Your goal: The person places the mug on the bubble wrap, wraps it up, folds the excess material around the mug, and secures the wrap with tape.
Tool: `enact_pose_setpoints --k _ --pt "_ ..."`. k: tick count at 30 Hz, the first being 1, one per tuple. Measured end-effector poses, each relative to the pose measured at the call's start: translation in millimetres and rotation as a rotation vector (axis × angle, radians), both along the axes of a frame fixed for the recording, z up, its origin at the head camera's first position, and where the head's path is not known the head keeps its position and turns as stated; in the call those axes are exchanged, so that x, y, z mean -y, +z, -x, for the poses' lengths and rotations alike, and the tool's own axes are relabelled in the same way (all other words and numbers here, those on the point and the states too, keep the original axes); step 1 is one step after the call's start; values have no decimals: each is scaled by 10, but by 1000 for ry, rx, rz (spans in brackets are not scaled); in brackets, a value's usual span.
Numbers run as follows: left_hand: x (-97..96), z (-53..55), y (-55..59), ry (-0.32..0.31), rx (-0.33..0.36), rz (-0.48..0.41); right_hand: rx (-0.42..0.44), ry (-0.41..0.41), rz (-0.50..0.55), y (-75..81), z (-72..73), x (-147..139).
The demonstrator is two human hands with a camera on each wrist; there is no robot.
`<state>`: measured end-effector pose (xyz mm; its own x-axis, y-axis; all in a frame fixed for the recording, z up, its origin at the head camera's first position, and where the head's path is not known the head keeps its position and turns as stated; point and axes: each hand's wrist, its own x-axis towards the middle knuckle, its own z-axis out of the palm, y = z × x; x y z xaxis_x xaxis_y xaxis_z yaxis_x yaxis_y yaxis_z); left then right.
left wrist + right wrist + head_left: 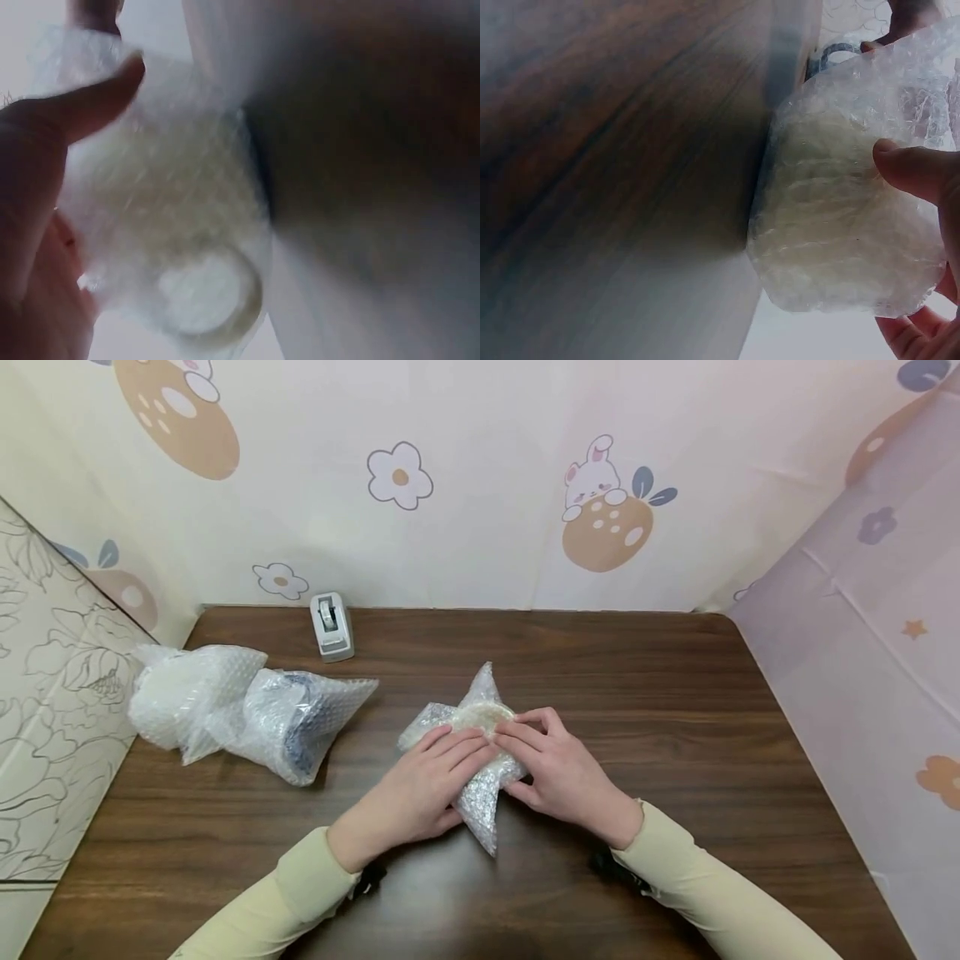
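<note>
A cream mug (486, 717) stands on the table inside a sheet of bubble wrap, whose pointed corners stick out around it. Its ring-like handle (251, 289) shows through the plastic in the left wrist view, and its ribbed side (817, 210) in the right wrist view. My left hand (427, 781) holds the wrapped mug from the left, fingers over the top and thumb against the side. From the right, my right hand (562, 772) grips it likewise, fingertips at the top where the wrap folds in, thumb (915, 169) on the side.
Two more bubble-wrapped things lie at the left: a whitish bundle (180, 697) and one with a blue pattern (288, 722), touching each other. A grey-white tape dispenser (332, 628) stands at the back edge of the brown wooden table (637, 668). Patterned cloth walls surround the table.
</note>
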<state>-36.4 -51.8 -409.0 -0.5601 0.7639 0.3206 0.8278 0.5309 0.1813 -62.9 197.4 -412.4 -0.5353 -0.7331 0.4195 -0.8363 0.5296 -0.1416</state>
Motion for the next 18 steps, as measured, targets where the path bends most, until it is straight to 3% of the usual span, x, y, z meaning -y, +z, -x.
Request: enact_pose_setpoints --k 4,7,10,13,15,18 --pt "164 80 171 -58 155 -43 -39 7 4 1 3 19" --pt "393 201 453 -31 222 -92 -33 7 6 0 1 22" --pt "674 384 819 97 241 -72 -9 3 3 -3 0 23" --pt "928 608 1148 256 306 40 11 -5 -1 0 -8 17" --pt "1056 774 1288 343 352 125 16 -9 -1 -2 -12 9" --pt "1198 1038 1347 429 400 222 13 -9 4 -4 -11 -4"
